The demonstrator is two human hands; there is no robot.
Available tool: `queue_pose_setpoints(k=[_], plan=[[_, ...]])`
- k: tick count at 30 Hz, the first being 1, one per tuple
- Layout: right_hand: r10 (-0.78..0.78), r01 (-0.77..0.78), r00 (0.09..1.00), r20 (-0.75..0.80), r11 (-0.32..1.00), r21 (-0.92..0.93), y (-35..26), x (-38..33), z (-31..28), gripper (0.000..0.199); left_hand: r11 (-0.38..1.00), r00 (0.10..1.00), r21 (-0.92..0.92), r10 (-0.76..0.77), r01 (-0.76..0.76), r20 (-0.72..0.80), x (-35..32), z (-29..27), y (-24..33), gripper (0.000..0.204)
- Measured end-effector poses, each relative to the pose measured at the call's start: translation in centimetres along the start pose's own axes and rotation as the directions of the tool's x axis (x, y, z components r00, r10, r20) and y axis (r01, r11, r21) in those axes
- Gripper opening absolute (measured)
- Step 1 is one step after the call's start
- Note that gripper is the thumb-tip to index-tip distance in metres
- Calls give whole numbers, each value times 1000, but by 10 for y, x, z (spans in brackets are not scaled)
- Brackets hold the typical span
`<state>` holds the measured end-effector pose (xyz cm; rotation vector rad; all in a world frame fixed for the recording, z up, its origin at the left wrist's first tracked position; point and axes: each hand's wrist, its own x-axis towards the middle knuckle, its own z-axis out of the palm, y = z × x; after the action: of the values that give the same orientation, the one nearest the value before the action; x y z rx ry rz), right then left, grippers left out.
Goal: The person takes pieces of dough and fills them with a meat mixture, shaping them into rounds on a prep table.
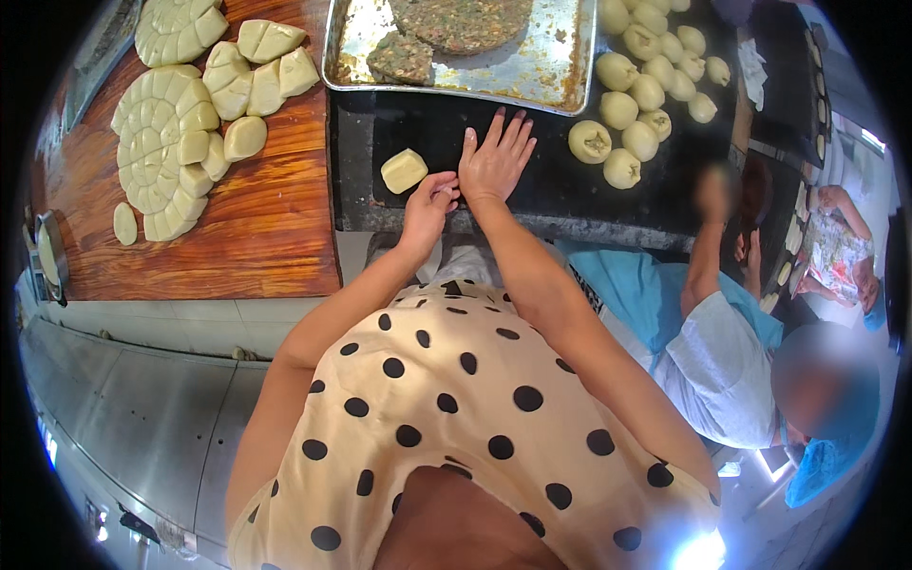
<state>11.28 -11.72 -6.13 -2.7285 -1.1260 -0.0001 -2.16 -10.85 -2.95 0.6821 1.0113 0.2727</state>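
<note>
My right hand [496, 163] lies flat on the black worktop [551, 195], fingers stretched out toward the tray. Whatever may be under its palm is hidden. Close against the right wrist, my left hand [429, 207] has its fingers curled in; I cannot make out what, if anything, is in them. A single pale dough piece [404, 172] sits on the black top just beyond the left hand. Beyond both hands stands a metal tray [456, 93] with a large mass of speckled brown-green filling [465, 24] and a smaller lump of it [400, 59].
Many cut dough pieces [166, 142] cover part of the wooden board [275, 214] at left. Round filled-looking dough balls [640, 141] cluster at right, near a white cloth [752, 74]. A co-worker's arm [705, 252] reaches in at right; another person [836, 247] stands farther off.
</note>
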Motion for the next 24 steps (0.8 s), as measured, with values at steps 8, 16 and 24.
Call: queue_pose_setpoints(k=[8,16,24], plan=[[-33,34,999,13,991,-127,-4,15,9,70,998,995,18,-63,62,72,-15,-24,7,26],[134,-134,991,-11,991,-18,-3,37,21,64,997,990,60,-61,54,125,-33,-44,21,25],[63,-62,998,-31,998,5,-9,13,22,70,991,979,105,-101,84,176,-41,-48,10,28]])
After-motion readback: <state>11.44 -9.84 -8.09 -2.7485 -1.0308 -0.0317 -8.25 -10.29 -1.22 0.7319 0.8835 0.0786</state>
